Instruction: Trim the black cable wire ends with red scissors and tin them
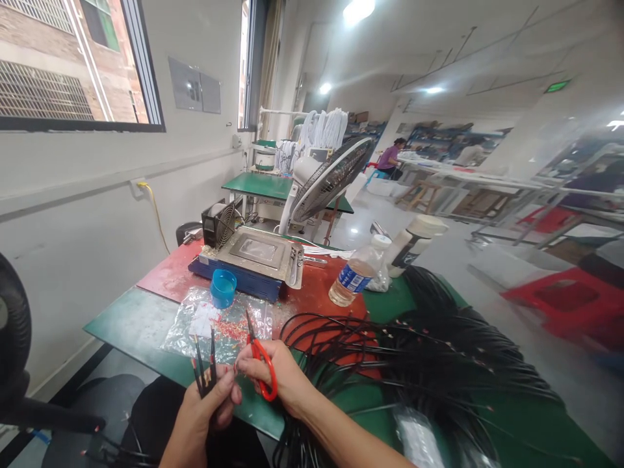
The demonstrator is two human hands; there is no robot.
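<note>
In the head view, the left hand (214, 398) is closed around several black cables (213, 356), their ends pointing up, over the near edge of the bench (131, 335); the right hand (279, 369) is curled round red-handled scissors (272, 378), fingertips just beside the left's

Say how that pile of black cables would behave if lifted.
The black cables would probably sag, since they lie in loose, curving loops. They might snag on one another where strands cross. Together they may feel heavy, being so many.
</note>
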